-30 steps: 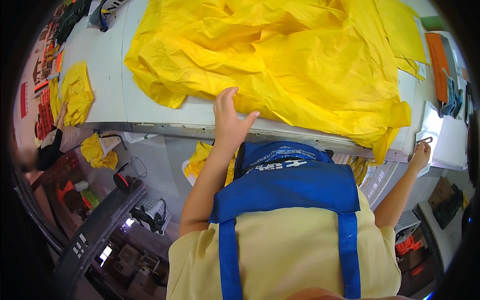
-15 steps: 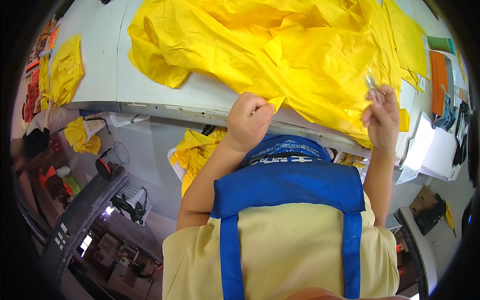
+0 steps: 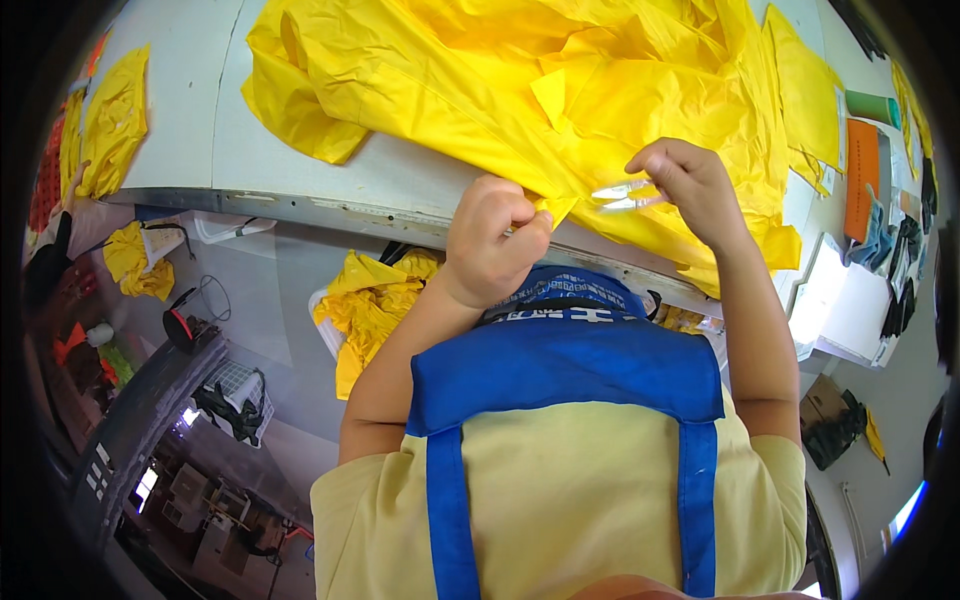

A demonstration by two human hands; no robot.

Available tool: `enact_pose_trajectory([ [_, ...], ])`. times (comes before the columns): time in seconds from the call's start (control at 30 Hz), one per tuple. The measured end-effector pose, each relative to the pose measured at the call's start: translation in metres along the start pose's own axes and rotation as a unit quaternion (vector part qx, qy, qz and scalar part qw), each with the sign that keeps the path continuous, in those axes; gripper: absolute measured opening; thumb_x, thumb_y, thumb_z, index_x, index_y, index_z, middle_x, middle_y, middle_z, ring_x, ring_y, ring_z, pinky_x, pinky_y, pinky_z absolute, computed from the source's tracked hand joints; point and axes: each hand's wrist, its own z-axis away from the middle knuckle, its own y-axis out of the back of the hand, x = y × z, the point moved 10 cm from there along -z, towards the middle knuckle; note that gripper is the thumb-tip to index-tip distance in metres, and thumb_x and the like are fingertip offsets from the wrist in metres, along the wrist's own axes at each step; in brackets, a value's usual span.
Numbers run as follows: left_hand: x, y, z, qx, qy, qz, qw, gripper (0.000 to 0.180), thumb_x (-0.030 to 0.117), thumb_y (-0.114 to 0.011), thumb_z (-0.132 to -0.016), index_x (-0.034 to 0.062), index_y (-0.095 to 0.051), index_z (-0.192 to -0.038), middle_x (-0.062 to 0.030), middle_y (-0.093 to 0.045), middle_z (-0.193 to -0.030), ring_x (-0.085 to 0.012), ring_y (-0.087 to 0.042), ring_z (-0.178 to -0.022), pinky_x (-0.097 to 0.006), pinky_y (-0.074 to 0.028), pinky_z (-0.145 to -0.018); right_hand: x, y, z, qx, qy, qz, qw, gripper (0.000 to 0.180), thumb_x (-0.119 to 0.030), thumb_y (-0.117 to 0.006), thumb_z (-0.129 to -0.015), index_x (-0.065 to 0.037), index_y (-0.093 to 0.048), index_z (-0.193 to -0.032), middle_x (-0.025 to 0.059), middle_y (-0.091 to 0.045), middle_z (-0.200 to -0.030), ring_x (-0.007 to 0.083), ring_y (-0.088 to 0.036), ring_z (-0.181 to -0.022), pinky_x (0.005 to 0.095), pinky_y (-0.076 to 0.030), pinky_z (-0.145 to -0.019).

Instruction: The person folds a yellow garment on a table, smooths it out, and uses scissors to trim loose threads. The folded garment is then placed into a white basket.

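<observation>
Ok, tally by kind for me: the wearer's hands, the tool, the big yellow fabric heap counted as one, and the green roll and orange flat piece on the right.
Hands: 2 (left hand, right hand)
Silver snips: 1
Yellow fabric heap: 1
Green roll: 1
Orange flat piece: 1
Total: 6

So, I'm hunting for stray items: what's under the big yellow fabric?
The big yellow fabric lies on the white table; anything else beneath is covered and cannot be seen.

White table (image 3: 185, 130): rumpled yellow fabric (image 3: 450, 90); yellow bundle (image 3: 117, 120) left.
</observation>
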Motion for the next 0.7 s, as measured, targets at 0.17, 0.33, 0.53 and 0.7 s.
enact_pose_trajectory([
  [0.17,-0.003,0.001,0.0,0.005,0.015,0.002,1.0,0.016,-0.003,-0.068,-0.066,0.0067,-0.057,-0.073,-0.0053,-0.046,-0.076,-0.0242,-0.05,-0.072,-0.032,-0.041,-0.059,0.016,-0.011,0.005,-0.055,-0.037,-0.112,0.991,0.02,-0.011,-0.072,-0.078,-0.004,-0.066,-0.096,-0.0062,-0.052,-0.077,0.004,-0.038,-0.06,0.0165,-0.031,-0.054],
  [0.33,-0.003,0.001,-0.003,0.011,0.02,0.0,1.0,0.016,-0.003,-0.068,-0.066,0.0059,-0.057,-0.072,-0.0054,-0.046,-0.075,-0.0236,-0.05,-0.071,-0.031,-0.041,-0.059,-0.007,-0.013,-0.001,-0.099,0.034,0.039,0.994,0.034,-0.012,-0.08,-0.071,-0.003,-0.068,-0.101,-0.0029,-0.056,-0.08,0.0051,-0.048,-0.069,0.0177,-0.038,-0.062],
  [0.53,-0.001,0.001,-0.004,0.006,0.019,-0.002,1.0,0.015,-0.004,-0.068,-0.066,0.0055,-0.058,-0.073,-0.0053,-0.046,-0.075,-0.0235,-0.05,-0.071,-0.031,-0.042,-0.06,-0.034,-0.02,-0.006,-0.152,0.106,0.099,0.978,0.027,-0.01,-0.079,-0.073,-0.001,-0.07,-0.096,0.0007,-0.062,-0.079,0.0071,-0.053,-0.071,0.0208,-0.041,-0.063],
  [0.7,0.001,0.001,-0.006,0.002,0.011,-0.006,1.0,0.015,-0.003,-0.068,-0.067,0.0053,-0.058,-0.074,-0.0055,-0.046,-0.075,-0.0235,-0.05,-0.071,-0.031,-0.042,-0.059,-0.038,-0.023,-0.011,-0.164,0.111,0.119,0.973,0.023,-0.01,-0.078,-0.073,-0.001,-0.07,-0.093,0.001,-0.062,-0.077,0.0073,-0.053,-0.069,0.0219,-0.041,-0.061],
])
